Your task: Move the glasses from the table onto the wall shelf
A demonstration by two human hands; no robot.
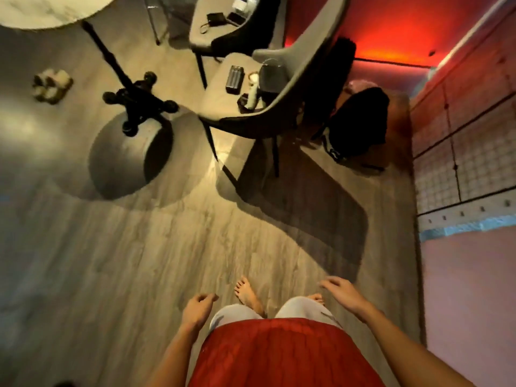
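Observation:
I look straight down at a wood floor. My left hand point(198, 307) hangs low at the bottom centre, fingers loosely curled, holding nothing. My right hand point(342, 293) is out to the right of my legs, fingers spread and empty. The round white marble table point(42, 9) shows only as an edge at the top left, on a black pedestal leg point(131, 99). No glasses are visible on the part of the table in view. No wall shelf can be made out; a tiled wall point(469, 152) stands at the right.
Two grey chairs stand ahead: the nearer chair point(279, 88) carries a dark case, a white bottle and a dark round object; the farther chair point(223, 26) holds small dark items. A black bag point(360, 121) lies by the wall. Slippers point(53, 83) sit at left.

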